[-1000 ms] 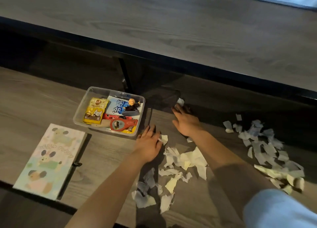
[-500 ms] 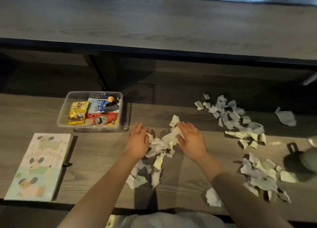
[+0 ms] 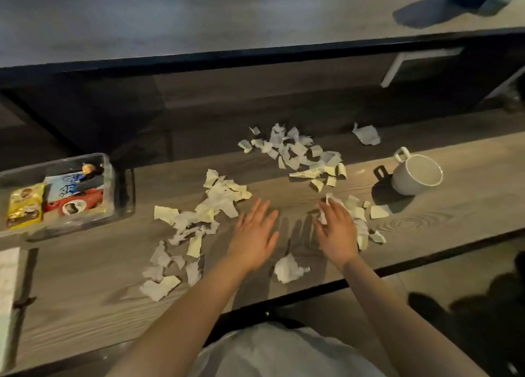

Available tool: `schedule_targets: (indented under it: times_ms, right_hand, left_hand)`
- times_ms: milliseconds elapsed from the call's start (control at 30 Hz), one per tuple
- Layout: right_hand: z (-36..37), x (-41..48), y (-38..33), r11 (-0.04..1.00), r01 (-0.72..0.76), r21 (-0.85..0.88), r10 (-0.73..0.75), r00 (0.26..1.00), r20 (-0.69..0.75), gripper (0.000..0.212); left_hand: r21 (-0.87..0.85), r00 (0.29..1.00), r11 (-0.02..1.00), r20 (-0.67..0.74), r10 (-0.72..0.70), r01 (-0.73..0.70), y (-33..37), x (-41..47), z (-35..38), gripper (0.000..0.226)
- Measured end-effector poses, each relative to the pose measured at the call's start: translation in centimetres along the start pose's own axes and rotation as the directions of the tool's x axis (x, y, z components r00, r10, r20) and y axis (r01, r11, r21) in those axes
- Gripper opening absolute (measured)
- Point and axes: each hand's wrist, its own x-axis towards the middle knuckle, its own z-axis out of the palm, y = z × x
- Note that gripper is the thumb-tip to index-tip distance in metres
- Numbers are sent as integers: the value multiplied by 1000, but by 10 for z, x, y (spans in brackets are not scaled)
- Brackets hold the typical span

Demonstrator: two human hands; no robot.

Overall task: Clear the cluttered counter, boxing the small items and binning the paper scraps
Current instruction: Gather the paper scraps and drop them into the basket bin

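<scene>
On the counter, head view: both hands have shifted right since half a second ago, when they flanked the left heap of scraps. That heap now lies untended, just left of the left hand. The clear box has slid toward the left border of the picture, and the white mug, earlier cut off, now shows whole.

The left hand lies palm down on bare wood, fingers straight and slightly spread, touching no scrap. The right hand rests on the right heap of scraps, fingers close together and slightly bent. White paper shows at its fingertips and by the thumb. Whether any piece is pinched cannot be told. One crumpled scrap lies between the two wrists, near the front edge. A far heap of scraps lies beyond the hands, well apart from them, with a lone scrap behind the mug.

The box holds the small items; its left end is cut off. The notebook shows only as a pale strip. Scraps beneath the right palm are hidden.
</scene>
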Motion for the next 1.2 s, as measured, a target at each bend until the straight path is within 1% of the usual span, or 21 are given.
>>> schedule_targets:
  times_ms: [100,200,267,367,467,567,700,800,933,1067,1133,1200]
  right_hand:
    - [-7,-6,35,997,-83,-12,82,996,-32,49]
    - [-10,-6,60,983,-178,-43,178,984,16,57]
    - [-10,-4,74,976,-212,-57,215,975,50,64]
    - [-10,4,88,972,-226,-61,231,969,90,71]
    - [-5,12,92,974,-202,-107,216,965,150,74]
    - [5,15,81,983,-115,-141,142,970,198,73]
    - [24,11,45,991,37,-129,-7,975,223,71]
    - [39,7,14,984,154,-89,-131,966,224,84]
    - [60,-1,-26,961,268,-71,-245,940,236,84]
    - [73,-5,-58,941,339,-12,-323,906,273,81]
    - [71,-6,-67,934,353,59,-355,893,277,76]
    - [65,-5,-70,929,340,144,-367,894,256,77]
  left_hand:
    - [28,994,998,100,55,-58,23,5,20,58]
    - [69,978,995,198,63,-78,34,7,36,65]
    - [108,968,992,248,39,-67,37,5,48,70]
    - [148,960,988,279,-8,-35,37,2,61,72]
    - [212,964,977,262,-40,-17,35,0,65,69]
    - [208,972,976,207,-108,64,30,-3,64,65]
    - [225,971,955,101,-219,192,10,-14,53,62]
    - [249,948,920,22,-318,302,-11,-28,45,62]
    - [189,908,888,-60,-415,418,-36,-47,39,63]
    - [137,894,884,-112,-434,446,-46,-58,34,58]
    - [91,898,897,-133,-419,432,-48,-60,30,56]
    - [67,906,909,-137,-400,411,-51,-61,27,55]
